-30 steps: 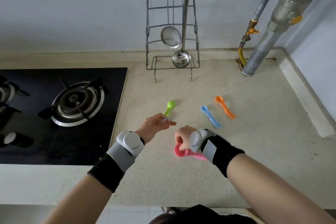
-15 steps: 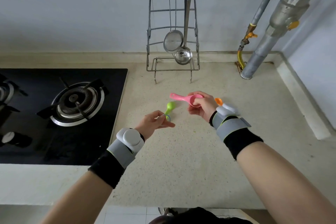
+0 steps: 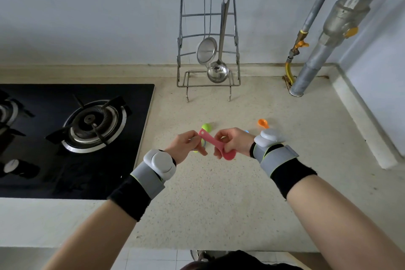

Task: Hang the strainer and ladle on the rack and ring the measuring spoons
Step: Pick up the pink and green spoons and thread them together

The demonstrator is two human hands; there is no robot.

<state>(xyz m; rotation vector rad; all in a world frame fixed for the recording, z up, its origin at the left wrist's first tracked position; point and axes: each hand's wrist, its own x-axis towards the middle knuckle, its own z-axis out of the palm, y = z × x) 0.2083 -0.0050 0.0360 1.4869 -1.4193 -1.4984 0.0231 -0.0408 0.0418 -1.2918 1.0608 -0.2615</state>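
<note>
The flat pink plastic measuring spoon (image 3: pixel 213 145) is held between both hands, its round bowl low by the right hand (image 3: pixel 234 143), which pinches it. Its handle tip with a hole meets the left hand (image 3: pixel 185 146), which grips a thin ring (image 3: pixel 203 144) with the green plastic spoon (image 3: pixel 206 127) just behind it. Beyond the right hand, an orange plastic spoon (image 3: pixel 263 123) lies on the speckled beige counter (image 3: pixel 219 193). Far past both hands, the round mesh strainer (image 3: pixel 206 50) and shiny steel ladle (image 3: pixel 218 71) hang on the wire rack (image 3: pixel 208 28) by the pale wall.

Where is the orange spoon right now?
The orange spoon lies on the counter, just beyond the right hand, right of the green spoon.
</note>
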